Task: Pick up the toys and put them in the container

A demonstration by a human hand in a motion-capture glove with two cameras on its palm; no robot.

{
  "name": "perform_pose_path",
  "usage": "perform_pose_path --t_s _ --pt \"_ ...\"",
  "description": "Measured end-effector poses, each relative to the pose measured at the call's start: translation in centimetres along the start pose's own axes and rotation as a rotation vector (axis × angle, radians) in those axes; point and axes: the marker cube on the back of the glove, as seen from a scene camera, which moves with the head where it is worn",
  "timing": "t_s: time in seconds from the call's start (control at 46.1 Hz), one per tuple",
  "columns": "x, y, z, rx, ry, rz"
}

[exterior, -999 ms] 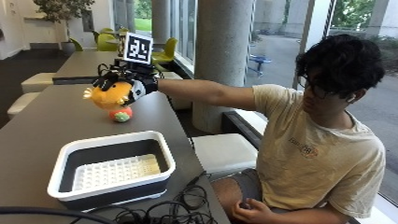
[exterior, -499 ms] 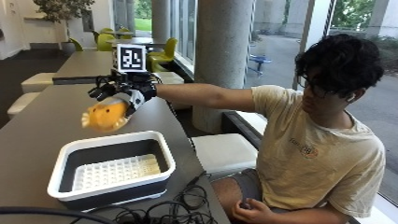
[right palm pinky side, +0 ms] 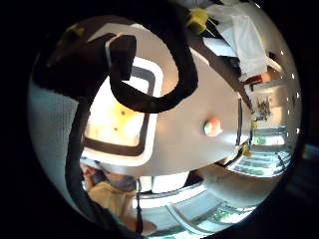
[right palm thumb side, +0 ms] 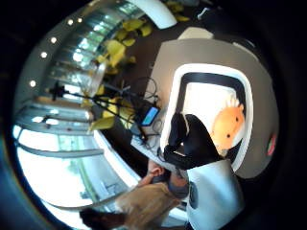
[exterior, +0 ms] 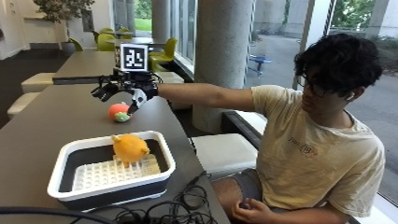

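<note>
Outwardly, from the outside view, a person sits at a long grey table (exterior: 37, 126) with the right arm stretched out above it. The gloved right hand (exterior: 127, 88) hangs in the air, fingers spread and relaxed, holding nothing. Just below and beside it a small red and green toy (exterior: 118, 112) rests on the tabletop, apart from the hand. Nearer the camera stands the white-rimmed container (exterior: 159, 158), dark-walled, with a pale perforated insert on its floor. An orange plush toy (exterior: 129, 148) sits upright inside it, toward the far wall. A tangle of black cables (exterior: 168, 212) lies on the table just in front of the container. The bare hand rests in the person's lap, closed loosely.

From the little finger side palm view, the container (right palm pinky side: 149, 144) is seen from above; its interior is washed out, so the plush toy cannot be made out with certainty. The red and green toy (right palm pinky side: 213, 127) lies on the bare table beside the container, well apart from it. Gloved fingers (right palm pinky side: 149, 94) curve across the view, touching nothing.

From the thumb side palm view, the orange plush toy (right palm thumb side: 228, 125) lies within the container (right palm thumb side: 172, 96). The gloved thumb (right palm thumb side: 192, 143) crosses in front of it, not gripping anything.
</note>
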Motion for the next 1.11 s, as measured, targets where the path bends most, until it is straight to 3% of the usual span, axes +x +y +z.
perform_pose_path --t_s 0.326,0.608,0.977,1.107 --pt "-0.2 -0.1 0.5 0.008 0.019 -0.071" --pt "3.6 2.3 0.9 0.033 0.078 -0.013" --pt "17.8 11.7 4.1 -0.021 0.174 0.184" --pt "21.8 15.4 5.6 -0.014 0.094 0.251"
